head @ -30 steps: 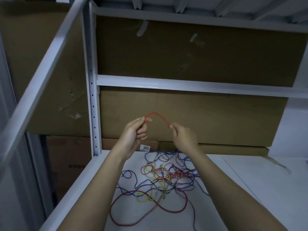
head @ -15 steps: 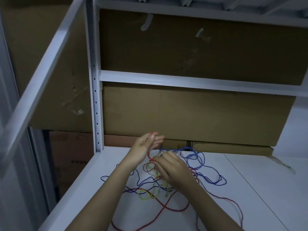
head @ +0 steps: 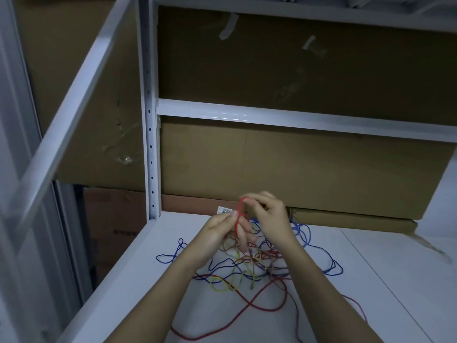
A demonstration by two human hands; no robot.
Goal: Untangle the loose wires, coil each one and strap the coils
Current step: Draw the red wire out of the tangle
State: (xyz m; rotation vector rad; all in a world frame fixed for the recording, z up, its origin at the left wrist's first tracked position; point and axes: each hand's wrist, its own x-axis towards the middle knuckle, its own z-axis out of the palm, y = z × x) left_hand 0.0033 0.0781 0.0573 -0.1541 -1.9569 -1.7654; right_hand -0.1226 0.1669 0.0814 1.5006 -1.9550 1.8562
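Hands meet just above the tangle (head: 249,263) on the shelf (head: 138,273). Left hand (head: 222,231) and right hand (head: 270,216) both pinch the red wire (head: 241,210), looped upright between them; its slack trails down toward the person, nearer the right arm.

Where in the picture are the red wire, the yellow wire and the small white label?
red wire (head: 241,209), head view: the loop held up between both hands.
yellow wire (head: 218,285), head view: the loop lying at the tangle's near left edge.
white label (head: 224,210), head view: its printed face.
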